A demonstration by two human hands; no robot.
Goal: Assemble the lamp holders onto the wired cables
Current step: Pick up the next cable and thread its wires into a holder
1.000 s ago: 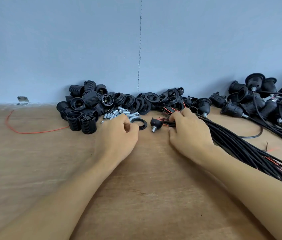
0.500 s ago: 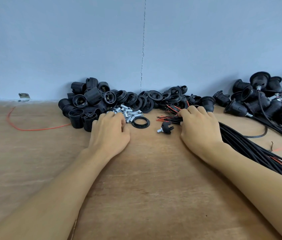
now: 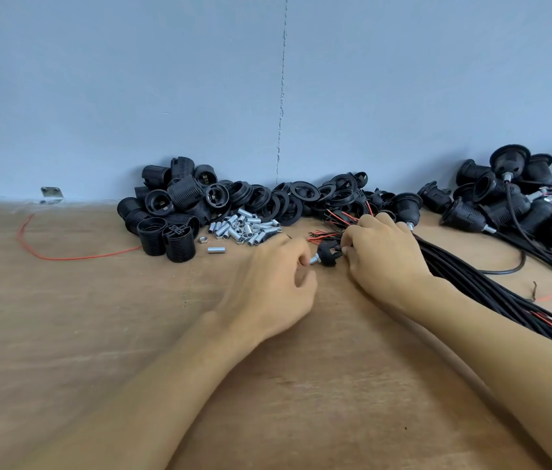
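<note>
A: On the brown wooden tabletop [image 3: 98,334], at about twelve o'clock from us, lies the small black plastic lamp-holder cap [image 3: 327,256], its silver threaded stub pointing to nine o'clock.

B: Agreed. Our right hand [image 3: 383,262] pinches that cap at its three o'clock side, fingers curled, and the palm lies over the bundle of black sheathed cables [image 3: 478,286] with bare red and black wire ends.

A: That bundle runs off toward four o'clock. And our left hand [image 3: 271,286]?

B: Its fingers are curled, just beside the stub's tip. Motion blur smears it, so we cannot tell whether it holds anything.

A: At eleven o'clock we have the heap of black ribbed plastic socket shells [image 3: 169,212], against the pale blue wall [image 3: 132,79].

B: At that heap's three o'clock side lie the short silver metal tubes [image 3: 247,227], with the flat black plastic rings [image 3: 301,198] behind them.

A: Out at two o'clock we see black holders already fitted on cables [image 3: 491,201].

B: And at ten o'clock a loose thin red wire [image 3: 64,257] curves over the wood, near a small metal bracket [image 3: 52,195] at the wall's foot.
</note>
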